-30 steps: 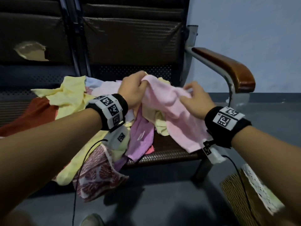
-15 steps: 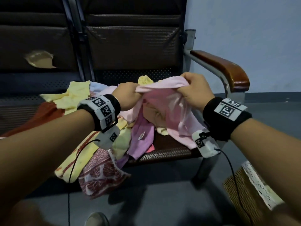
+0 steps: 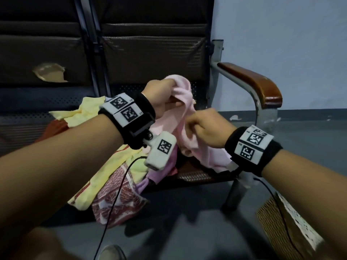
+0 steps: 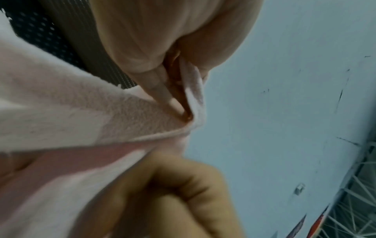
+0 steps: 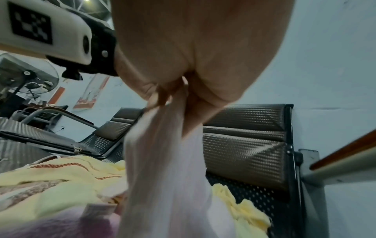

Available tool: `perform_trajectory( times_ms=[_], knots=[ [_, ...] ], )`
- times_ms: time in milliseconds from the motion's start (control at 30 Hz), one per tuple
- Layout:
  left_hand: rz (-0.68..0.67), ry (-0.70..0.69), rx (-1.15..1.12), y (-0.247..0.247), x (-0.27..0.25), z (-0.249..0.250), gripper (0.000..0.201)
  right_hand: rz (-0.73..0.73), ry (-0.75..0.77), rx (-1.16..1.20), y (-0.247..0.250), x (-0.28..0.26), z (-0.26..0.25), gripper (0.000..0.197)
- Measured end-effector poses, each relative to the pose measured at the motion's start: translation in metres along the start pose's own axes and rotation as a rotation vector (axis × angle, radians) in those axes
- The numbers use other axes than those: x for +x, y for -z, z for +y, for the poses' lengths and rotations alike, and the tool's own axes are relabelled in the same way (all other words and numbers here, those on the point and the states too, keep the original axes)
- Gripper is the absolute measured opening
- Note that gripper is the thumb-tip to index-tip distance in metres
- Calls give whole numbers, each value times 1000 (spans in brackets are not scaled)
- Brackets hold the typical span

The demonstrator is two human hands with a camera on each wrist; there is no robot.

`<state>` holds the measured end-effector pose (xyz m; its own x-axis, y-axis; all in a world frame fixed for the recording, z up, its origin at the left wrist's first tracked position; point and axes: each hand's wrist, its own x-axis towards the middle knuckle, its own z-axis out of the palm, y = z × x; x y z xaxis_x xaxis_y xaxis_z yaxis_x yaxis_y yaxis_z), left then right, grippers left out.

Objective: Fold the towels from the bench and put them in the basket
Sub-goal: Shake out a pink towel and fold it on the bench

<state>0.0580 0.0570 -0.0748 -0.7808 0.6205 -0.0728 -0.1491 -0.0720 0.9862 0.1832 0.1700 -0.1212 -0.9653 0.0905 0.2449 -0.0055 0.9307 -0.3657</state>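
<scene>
The bench (image 3: 197, 177) holds my whole heap of unfolded towels (image 3: 105, 166), several of them draping over its front edge toward the floor, and that is my biggest worry: if the pink towel (image 3: 187, 128) I am lifting drags across them, I judge the overhanging ones could slide off. The basket (image 3: 277, 226) sits on the floor by the bench leg, low at my right, nothing folded in it that I can see, so a rushed drop from here would likely miss or land crumpled. The pink towel hangs bunched between my hands above the seat, not spread, and a fold started on a twisted cloth would come out crooked. My left hand (image 3: 161, 96) clamps its upper edge, thumb against curled fingers; my right hand (image 3: 204, 130) pinches a lower fold, fingers curled tight. Both grips catch little cloth, so a sharp tug could pull an edge free.
</scene>
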Motion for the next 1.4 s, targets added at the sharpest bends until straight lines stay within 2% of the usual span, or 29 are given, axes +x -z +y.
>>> perform_trajectory(
  times_ms=[67, 167, 200, 300, 333, 367, 433, 467, 533, 600, 667, 767, 900, 933, 1000, 1100, 1200, 1267, 1333, 1400],
  knots=[
    [-13, -7, 46, -8, -1, 3, 23, -141, -133, -57, -5, 0, 3, 39],
    [-50, 5, 71, -17, -7, 4, 17, -67, -241, -21, -15, 1, 4, 27],
    [-87, 5, 32, -20, -9, 4, 17, -29, -272, 39, -18, 4, 2, 30],
    [-197, -21, -72, -30, -18, 3, 15, -39, -405, 126, -28, 19, -2, 62],
    [-209, -40, -79, -31, -19, 3, 14, -21, -434, 119, -32, 25, 0, 57],
    [-205, -68, -78, -31, -18, 3, 14, 24, -450, 132, -35, 30, 4, 43],
    [-111, -157, -36, -22, -8, 6, 12, 90, -486, 299, -36, 33, 15, 23],
    [-22, -203, 12, -13, -1, 7, 10, 75, -490, 365, -35, 31, 21, 21],
    [168, -246, 113, 13, 15, 6, 6, -5, -477, 314, -32, 24, 33, 37],
    [289, -236, 166, 38, 26, -2, 3, -69, -467, 61, -30, 16, 43, 49],
    [309, -203, 160, 53, 34, -12, 4, -77, -449, -140, -30, 10, 51, 42],
    [288, -188, 170, 59, 38, -22, 10, -44, -515, -183, -29, 7, 57, 29],
    [352, -217, 157, 70, 41, -17, 20, -17, -586, -255, -22, 11, 59, 18],
    [370, -223, 181, 74, 42, -16, 17, -38, -594, -255, -21, 11, 59, 18],
    [401, -217, 270, 84, 42, -17, 29, -68, -614, -238, -20, 11, 59, 19],
    [340, -269, 502, 101, 41, -19, 37, 52, -658, -176, -9, 10, 59, 24],
    [328, -320, 781, 117, 38, -14, 21, 255, -565, -131, 14, 14, 63, 30],
    [353, -343, 841, 119, 35, -6, 10, 334, -456, -147, 30, 16, 62, 28],
    [437, -396, 860, 118, 33, 5, 29, 307, -370, -187, 42, 17, 62, 26],
    [531, -476, 874, 116, 33, 20, 39, 222, -301, -244, 55, 18, 59, 28]
  ],
)
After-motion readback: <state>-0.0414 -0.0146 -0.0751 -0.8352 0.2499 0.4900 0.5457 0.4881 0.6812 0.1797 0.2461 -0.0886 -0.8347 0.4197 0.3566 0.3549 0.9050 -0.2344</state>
